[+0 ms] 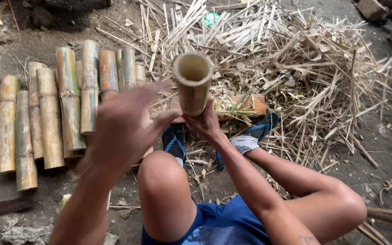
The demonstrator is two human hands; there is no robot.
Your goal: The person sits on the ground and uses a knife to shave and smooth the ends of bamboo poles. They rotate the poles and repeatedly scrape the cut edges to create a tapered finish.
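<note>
A short hollow bamboo tube (193,81) stands upright in front of me, its open end facing the camera. My right hand (205,123) grips it at the bottom. My left hand (125,124) hangs just left of the tube with fingers spread, blurred, holding nothing. Both of my knees are bent below, and my feet in blue sandals (174,143) rest on the dirt ground.
Several cut bamboo sections (51,113) lie side by side on the left. A large heap of split bamboo strips (296,59) covers the ground ahead and to the right. A wooden block (241,105) lies near my feet. Bricks (373,9) sit at the top right.
</note>
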